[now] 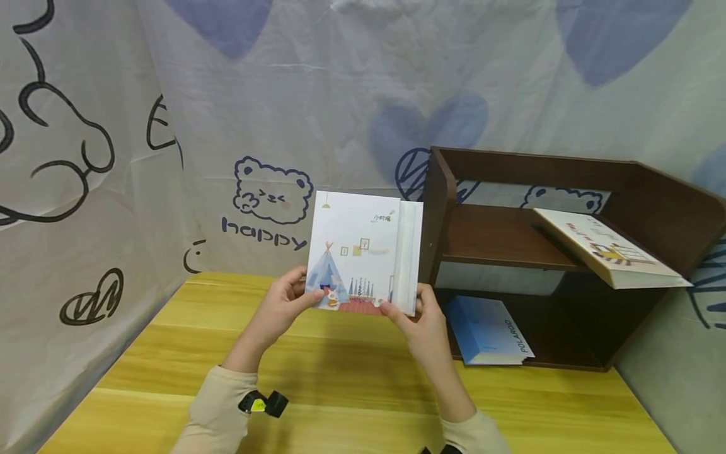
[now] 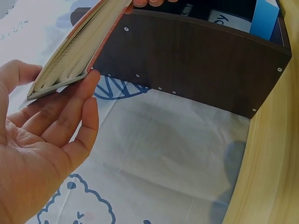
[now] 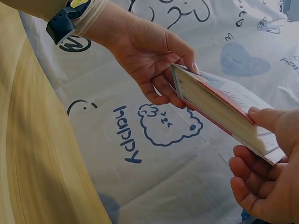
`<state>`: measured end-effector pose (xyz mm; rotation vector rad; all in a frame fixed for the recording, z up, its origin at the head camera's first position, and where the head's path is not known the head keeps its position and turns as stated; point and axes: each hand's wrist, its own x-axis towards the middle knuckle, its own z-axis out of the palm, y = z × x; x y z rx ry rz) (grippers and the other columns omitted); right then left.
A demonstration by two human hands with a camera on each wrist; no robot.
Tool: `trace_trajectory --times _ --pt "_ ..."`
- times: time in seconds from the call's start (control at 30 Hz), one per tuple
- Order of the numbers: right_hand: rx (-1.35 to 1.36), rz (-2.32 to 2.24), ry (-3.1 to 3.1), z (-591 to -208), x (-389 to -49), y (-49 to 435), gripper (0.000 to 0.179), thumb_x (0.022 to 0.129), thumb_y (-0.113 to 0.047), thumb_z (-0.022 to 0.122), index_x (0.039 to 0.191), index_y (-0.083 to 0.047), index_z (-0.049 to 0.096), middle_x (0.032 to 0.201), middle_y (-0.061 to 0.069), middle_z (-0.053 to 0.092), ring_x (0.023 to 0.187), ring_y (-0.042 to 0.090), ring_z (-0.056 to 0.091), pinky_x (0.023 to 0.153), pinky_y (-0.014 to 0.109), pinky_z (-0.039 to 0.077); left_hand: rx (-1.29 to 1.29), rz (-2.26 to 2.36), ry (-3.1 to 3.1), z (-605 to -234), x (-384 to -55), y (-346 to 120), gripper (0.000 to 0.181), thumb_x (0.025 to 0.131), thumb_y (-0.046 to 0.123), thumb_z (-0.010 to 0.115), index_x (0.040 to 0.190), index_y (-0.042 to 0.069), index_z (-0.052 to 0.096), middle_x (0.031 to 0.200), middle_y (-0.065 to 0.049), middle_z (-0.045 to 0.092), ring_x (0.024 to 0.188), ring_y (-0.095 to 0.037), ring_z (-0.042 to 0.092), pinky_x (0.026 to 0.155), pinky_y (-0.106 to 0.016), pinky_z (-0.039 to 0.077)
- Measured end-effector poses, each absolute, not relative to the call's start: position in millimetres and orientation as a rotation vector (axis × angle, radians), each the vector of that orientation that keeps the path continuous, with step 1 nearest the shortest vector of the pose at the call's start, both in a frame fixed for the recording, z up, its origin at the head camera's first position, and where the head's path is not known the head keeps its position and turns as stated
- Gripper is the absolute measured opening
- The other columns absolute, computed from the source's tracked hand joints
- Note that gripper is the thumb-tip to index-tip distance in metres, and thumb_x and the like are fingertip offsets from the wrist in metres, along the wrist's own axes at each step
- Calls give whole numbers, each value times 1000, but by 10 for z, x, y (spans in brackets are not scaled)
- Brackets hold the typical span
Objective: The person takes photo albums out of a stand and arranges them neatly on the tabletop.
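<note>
Here's the left hand [image 1: 286,296], thumb in front and fingers behind, pinching the white tent-illustrated book [image 1: 354,252] at its lower left; the right hand [image 1: 422,318] grips the lower right likewise. The book's up between both hands, above the yellow wood-grain table [image 1: 346,372]. Right of the right hand, a dark-brown shelf unit [image 1: 435,217] carries a blue POLAROID book [image 1: 490,331] below, another illustrated book [image 1: 612,249] above.
</note>
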<state>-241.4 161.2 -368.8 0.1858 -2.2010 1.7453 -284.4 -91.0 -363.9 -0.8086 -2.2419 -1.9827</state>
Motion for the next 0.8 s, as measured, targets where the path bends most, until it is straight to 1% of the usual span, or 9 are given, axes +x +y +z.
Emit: trace_trajectory --times 0.33,0.57,0.8 --pt "156 1725 -2219 -3727 -2443 1576 47 84 -23 77 118 -6 50 103 16 73 77 10 62 64 20 48 -793 -1982 -2257 -3689 -2898 -929 46 97 12 58 139 0 46 116 -29 65 95 -5 68 87 -23 55" --pt "146 1716 -2237 -3786 -2474 1564 47 85 -28 77 119 -9 51 103 14 74 76 14 60 63 21 46 -785 -1976 -2272 -3717 -2938 -948 47 97 12 58 140 -1 45 116 -29 65 95 -4 68 88 -22 53" --pt "121 1694 -2261 -3813 -2488 1564 47 85 -29 77 119 -10 51 100 12 74 75 14 60 63 22 47 -775 -1973 -2300 -3753 -2981 -946 46 97 13 58 139 -1 46 114 -29 66 94 -5 67 88 -23 54"
